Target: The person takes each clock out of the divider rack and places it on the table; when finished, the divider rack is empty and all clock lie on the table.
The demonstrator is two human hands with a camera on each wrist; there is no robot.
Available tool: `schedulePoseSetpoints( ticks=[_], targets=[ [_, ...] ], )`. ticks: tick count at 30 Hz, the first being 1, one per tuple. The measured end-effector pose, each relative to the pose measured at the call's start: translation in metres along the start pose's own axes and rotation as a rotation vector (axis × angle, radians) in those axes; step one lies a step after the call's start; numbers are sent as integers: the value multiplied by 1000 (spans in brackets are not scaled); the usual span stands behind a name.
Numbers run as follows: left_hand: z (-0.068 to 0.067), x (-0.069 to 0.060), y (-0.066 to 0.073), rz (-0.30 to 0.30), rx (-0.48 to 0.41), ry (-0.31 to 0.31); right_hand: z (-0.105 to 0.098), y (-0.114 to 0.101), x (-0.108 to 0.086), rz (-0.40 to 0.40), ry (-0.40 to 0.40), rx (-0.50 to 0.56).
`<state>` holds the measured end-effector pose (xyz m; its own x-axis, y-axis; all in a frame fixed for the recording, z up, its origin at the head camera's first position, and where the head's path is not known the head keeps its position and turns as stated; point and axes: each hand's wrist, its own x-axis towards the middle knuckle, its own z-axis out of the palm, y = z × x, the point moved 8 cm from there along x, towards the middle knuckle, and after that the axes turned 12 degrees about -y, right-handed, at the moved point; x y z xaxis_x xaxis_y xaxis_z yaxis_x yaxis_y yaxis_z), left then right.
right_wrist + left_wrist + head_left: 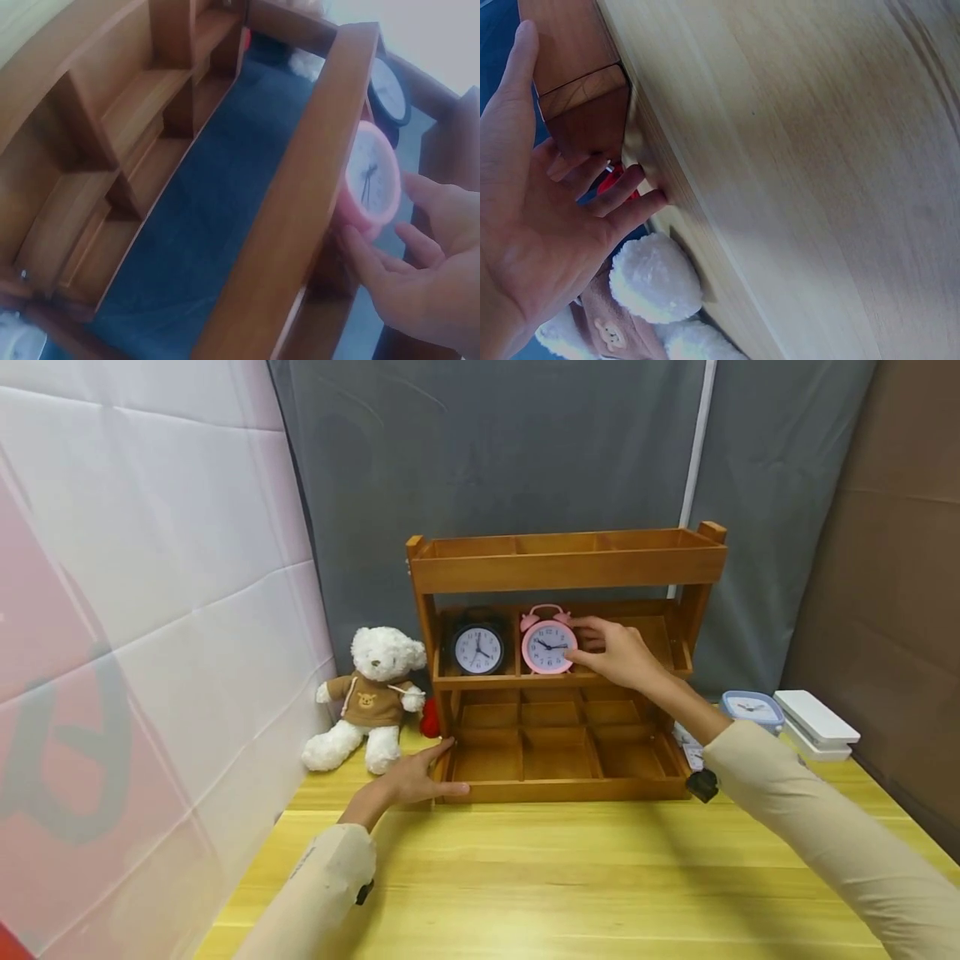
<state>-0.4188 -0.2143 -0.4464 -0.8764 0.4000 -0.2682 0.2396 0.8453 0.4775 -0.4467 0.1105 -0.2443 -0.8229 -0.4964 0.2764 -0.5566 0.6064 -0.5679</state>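
Observation:
A pink twin-bell alarm clock stands in the middle tier of a wooden shelf unit. My right hand holds this clock by its right side, thumb near the face's rim; the right wrist view shows the pink clock between thumb and fingers. Left of it, in the neighbouring compartment, is a black alarm clock. My left hand rests at the unit's lower left front corner, thumb along the front and fingers by the side. In the left wrist view the left hand's fingers are loosely extended.
A white teddy bear in a brown top sits left of the unit, with a red item beside it. On the right are a blue clock and a white box-like object. A yellow wooden table lies beneath.

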Motion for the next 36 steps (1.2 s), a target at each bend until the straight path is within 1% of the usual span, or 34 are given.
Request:
schedulePoseSetpoints(
  ticks=[2, 4, 9, 14, 19, 23, 28, 32, 36],
  targets=[
    [0, 0, 1, 2, -7, 0, 5, -1, 6, 7, -24, 12],
    [0, 1, 3, 8, -15, -3, 8, -2, 10, 16, -32, 15],
    [-1, 1, 7, 14, -21, -3, 8, -1, 15, 29, -8, 4],
    [-2, 1, 9, 15, -2, 4, 8, 4, 18, 34, -5, 25],
    [-1, 2, 9, 14, 3, 3, 9, 8, 17, 36, 6, 59],
    [0, 2, 9, 14, -4, 0, 8, 8, 14, 28, 36, 74],
    [1, 2, 6, 10, -4, 3, 3, 5, 11, 10, 72, 61],
    [1, 1, 2, 6, -9, 7, -2, 2, 7, 3, 83, 66],
    [1, -1, -1, 7, -23, 10, -8, -5, 1, -25, 81, 68]
  ],
)
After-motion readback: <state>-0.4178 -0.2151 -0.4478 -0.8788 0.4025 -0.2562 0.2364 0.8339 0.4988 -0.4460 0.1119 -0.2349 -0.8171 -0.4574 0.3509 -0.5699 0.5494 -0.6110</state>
